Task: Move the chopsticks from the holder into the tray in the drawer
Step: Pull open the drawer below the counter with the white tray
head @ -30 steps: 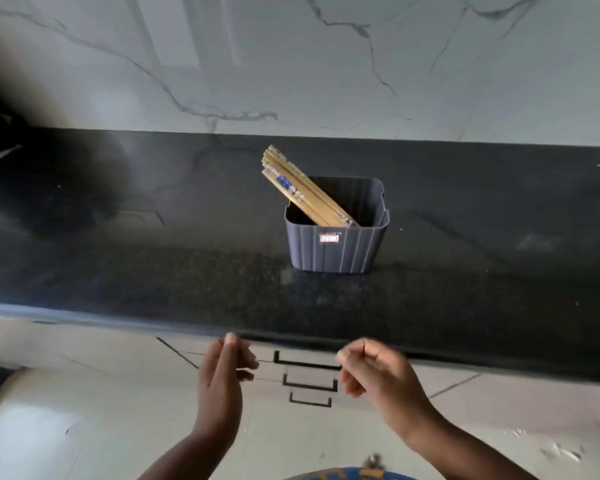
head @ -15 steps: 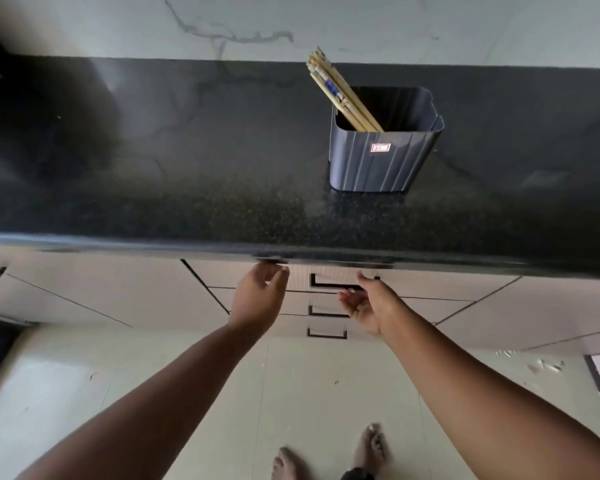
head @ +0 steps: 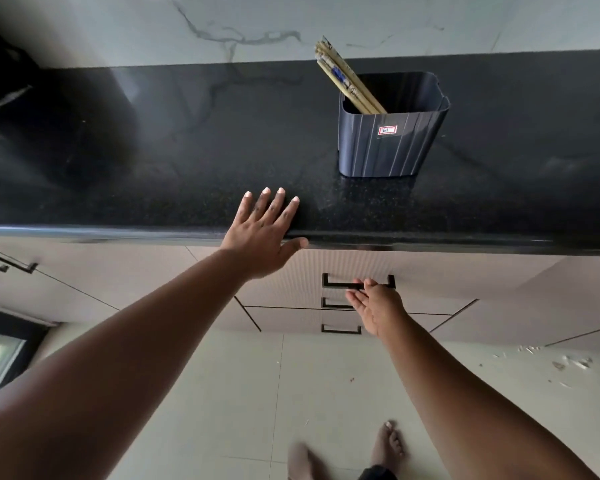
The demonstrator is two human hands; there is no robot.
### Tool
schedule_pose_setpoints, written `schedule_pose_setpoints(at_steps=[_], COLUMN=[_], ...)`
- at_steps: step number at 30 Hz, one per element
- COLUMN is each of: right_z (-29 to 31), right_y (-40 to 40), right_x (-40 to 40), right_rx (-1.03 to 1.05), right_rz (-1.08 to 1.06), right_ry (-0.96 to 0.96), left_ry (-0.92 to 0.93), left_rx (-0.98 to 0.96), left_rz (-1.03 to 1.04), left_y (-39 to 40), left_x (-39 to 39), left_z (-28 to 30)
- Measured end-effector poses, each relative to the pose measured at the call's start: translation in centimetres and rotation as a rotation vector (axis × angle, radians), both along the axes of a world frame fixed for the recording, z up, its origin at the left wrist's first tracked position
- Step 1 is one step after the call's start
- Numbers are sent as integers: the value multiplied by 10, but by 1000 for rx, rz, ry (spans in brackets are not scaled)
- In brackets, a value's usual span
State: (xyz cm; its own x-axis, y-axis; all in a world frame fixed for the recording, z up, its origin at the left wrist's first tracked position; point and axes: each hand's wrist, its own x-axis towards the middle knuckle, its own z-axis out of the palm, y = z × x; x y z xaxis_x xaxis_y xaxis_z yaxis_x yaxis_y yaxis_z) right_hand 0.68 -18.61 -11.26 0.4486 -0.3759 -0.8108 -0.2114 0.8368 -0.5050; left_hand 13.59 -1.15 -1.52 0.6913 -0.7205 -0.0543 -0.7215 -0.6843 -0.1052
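My left hand (head: 261, 237) flat on black countertop (head: 153, 161) edge, fingers spread, holding nothing. My right hand (head: 378, 306) at top drawer handle (head: 340, 285), fingers loosely open, fingertips touching bar, not closed round it. Chopsticks (head: 343, 77) lean in dark blue holder (head: 388, 143), beyond and right of left hand. Drawer (head: 361, 268) shut.

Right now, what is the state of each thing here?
Chopsticks: in the holder, leaning left.
Holder: upright on the counter.
Top drawer: shut.
Left hand: open, flat on the counter edge.
Right hand: open, fingers at the top drawer's handle, not yet closed on it.
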Motion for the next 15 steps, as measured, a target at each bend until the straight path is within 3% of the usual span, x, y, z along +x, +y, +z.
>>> schedule_pose_setpoints(at_steps=[4,11,15], right_z=[-1,-9,-4], right_y=[10,52,66], right_x=[-24,-101,-144], right_rx=[-11,-48,-85], right_rz=[1,1,137], right_ry=[7,30,111], left_ry=[53,45,29], left_rx=[-126,-159,-168], left_rz=[50,85,53], left_y=[0,-1,5], left_x=[-1,-6,-10], left_z=[-12,-14,-18])
